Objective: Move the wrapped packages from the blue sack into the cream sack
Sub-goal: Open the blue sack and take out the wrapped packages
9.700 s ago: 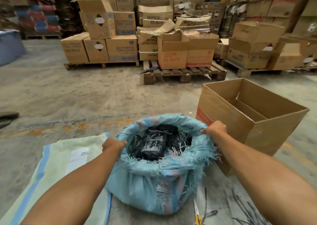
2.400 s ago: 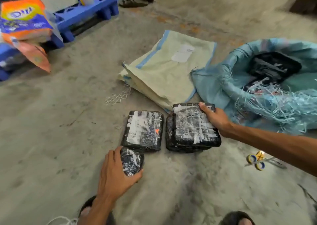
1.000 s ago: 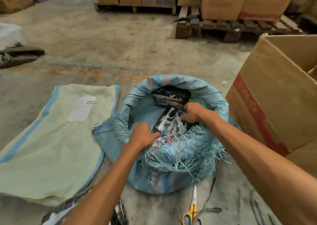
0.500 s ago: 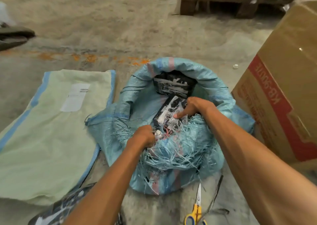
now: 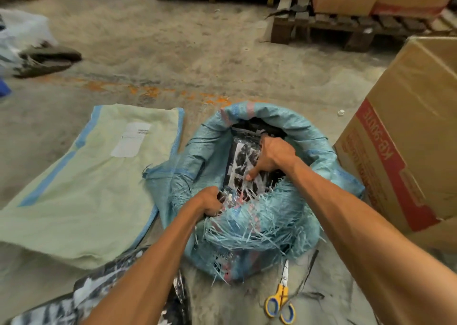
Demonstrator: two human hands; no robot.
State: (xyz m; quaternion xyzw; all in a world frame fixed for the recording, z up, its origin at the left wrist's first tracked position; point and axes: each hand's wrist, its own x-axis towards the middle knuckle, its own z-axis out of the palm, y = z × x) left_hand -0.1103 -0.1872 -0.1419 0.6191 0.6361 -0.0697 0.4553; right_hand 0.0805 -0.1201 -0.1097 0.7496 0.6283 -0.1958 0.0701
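Concrete floor: both hands (image 5: 273, 157) clamp 1 wrapped pkg (image 5: 243, 162) inside blue sack (image 5: 314, 149).

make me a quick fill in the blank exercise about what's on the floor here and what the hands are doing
1. Both hands, left hand and right hand, reach into the ____ sack.
2. The cream sack lies ____ on the floor.
3. The scissors have yellow and ____ handles.
4. The right hand grips a black wrapped ____.

Missing words: blue; flat; blue; package
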